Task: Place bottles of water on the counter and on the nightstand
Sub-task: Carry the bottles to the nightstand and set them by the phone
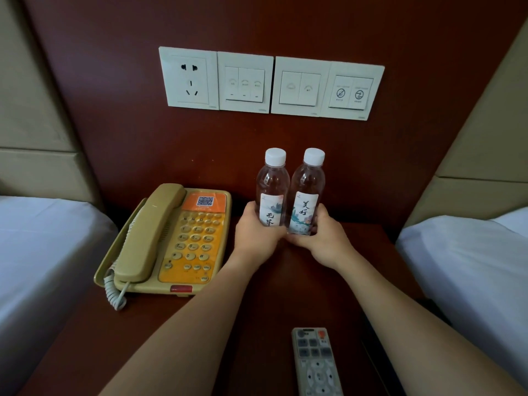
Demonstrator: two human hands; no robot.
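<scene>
Two clear water bottles with white caps and painted labels stand upright side by side at the back of the dark wooden nightstand (285, 295). My left hand (257, 235) is wrapped around the lower part of the left bottle (273, 184). My right hand (325, 241) grips the base of the right bottle (308, 187). The bottles touch each other. Their bottoms are hidden behind my fingers, so I cannot tell whether they rest on the nightstand.
A beige and orange telephone (171, 241) with a coiled cord lies left of the bottles. A remote control (315, 364) lies at the near edge. Sockets and switches (271, 84) are on the wall panel above. White beds flank the nightstand on the left (43, 252) and right (471, 267).
</scene>
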